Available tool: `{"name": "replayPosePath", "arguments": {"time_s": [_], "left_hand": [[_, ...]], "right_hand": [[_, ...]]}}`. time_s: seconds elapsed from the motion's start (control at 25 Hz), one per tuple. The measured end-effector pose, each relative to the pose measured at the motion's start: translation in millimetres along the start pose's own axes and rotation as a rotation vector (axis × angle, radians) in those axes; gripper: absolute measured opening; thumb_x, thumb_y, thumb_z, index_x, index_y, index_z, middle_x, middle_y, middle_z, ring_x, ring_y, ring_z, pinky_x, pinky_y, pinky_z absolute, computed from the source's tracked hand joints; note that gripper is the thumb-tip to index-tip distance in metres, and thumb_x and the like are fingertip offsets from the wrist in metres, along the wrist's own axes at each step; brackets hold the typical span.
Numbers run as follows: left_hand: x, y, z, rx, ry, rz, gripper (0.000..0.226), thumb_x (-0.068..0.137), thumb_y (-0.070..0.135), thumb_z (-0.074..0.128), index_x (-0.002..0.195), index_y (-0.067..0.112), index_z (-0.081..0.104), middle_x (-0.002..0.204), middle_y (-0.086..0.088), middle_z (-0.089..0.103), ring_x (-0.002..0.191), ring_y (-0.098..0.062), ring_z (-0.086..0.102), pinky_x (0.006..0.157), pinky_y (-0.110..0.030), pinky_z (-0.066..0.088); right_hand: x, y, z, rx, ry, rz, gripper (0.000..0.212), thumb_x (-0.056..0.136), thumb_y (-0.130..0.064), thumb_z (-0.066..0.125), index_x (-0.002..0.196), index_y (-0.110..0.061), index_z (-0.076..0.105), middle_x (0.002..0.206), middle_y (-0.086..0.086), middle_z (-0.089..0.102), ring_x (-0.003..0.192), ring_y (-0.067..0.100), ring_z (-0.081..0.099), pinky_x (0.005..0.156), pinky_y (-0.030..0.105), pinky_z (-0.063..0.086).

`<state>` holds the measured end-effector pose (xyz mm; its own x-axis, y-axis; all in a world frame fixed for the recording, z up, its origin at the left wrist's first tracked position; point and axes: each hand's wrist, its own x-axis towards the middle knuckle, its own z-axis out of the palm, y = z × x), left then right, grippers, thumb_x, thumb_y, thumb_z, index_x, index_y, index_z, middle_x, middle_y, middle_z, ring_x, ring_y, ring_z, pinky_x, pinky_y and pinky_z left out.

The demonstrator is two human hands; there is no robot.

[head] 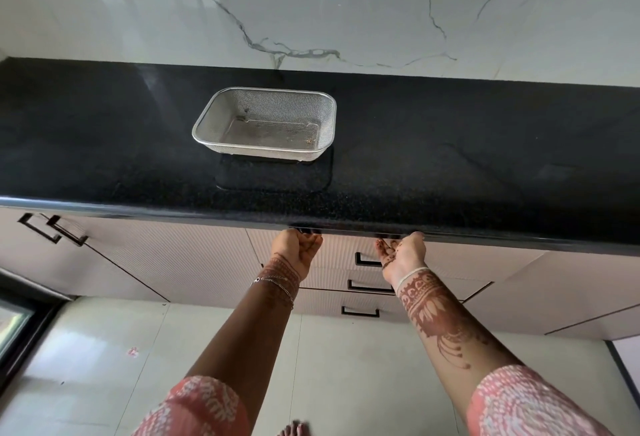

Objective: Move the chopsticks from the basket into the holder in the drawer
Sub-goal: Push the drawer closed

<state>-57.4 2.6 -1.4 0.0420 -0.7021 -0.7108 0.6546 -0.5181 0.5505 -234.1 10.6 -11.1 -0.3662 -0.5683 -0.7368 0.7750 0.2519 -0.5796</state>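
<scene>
A steel mesh basket (265, 124) sits on the black counter (450, 165), and no chopsticks show in it. No chopsticks are in view anywhere. Below the counter's front lip, my left hand (296, 252) and my right hand (401, 255) are both palm-up. Their fingers curl around the dark handle of the top drawer (349, 245), which is mostly hidden under the lip. The drawer front looks pushed in, so its inside and the holder are hidden.
Two more drawers with black handles (369, 259) lie under the top one. Cabinet doors with black handles (55, 231) stand to the left. A marble wall (311, 10) backs the counter. Pale floor tiles (104, 349) lie below, with my toes at the bottom edge.
</scene>
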Motion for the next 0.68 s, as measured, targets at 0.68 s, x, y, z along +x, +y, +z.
{"name": "replayPosePath", "arguments": {"time_s": [0.68], "left_hand": [[1,-1,-8,0.191,-0.019,0.021,0.025,0.092,-0.001,0.032,0.087,0.011,0.053,0.101,-0.008,0.061,0.092,-0.020,0.064,0.079,-0.031,0.051]], "right_hand": [[-16,15,-3,-0.032,-0.027,-0.075,0.052,0.102,-0.049,0.026,0.144,-0.022,0.034,0.146,0.007,0.045,0.119,0.027,0.059,0.086,0.031,0.049]]}}
